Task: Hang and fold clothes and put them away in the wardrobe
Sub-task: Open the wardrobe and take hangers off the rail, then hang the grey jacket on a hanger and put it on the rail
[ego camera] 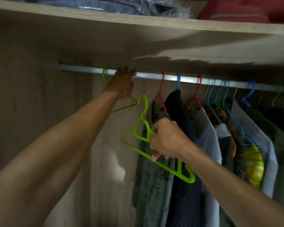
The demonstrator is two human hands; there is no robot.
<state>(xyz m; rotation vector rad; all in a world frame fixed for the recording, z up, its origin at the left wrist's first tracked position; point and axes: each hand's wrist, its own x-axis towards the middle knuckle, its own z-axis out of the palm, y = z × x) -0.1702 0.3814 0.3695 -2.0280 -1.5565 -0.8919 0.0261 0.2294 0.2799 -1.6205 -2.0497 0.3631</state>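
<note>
A metal rail [154,76] runs across the wardrobe under a wooden shelf. My left hand [123,82] reaches up to the rail, fingers curled against it. It covers the neck of a green hanger [105,73] hooked on the rail, and whether it grips that hanger is hidden. My right hand [167,140] is lower and to the right, shut on a second green hanger [142,128] that is off the rail and tilted, its hook pointing up. Another green hanger seems to lie right behind it. Clothes [184,128] hang to the right on red and blue hangers.
The rail's right half is packed with shirts [256,128] on thin blue and green hangers. The rail's left end shows bare metal in front of the wardrobe's back panel [31,95]. On the shelf [138,20] above lie plastic-wrapped items and red fabric [244,9].
</note>
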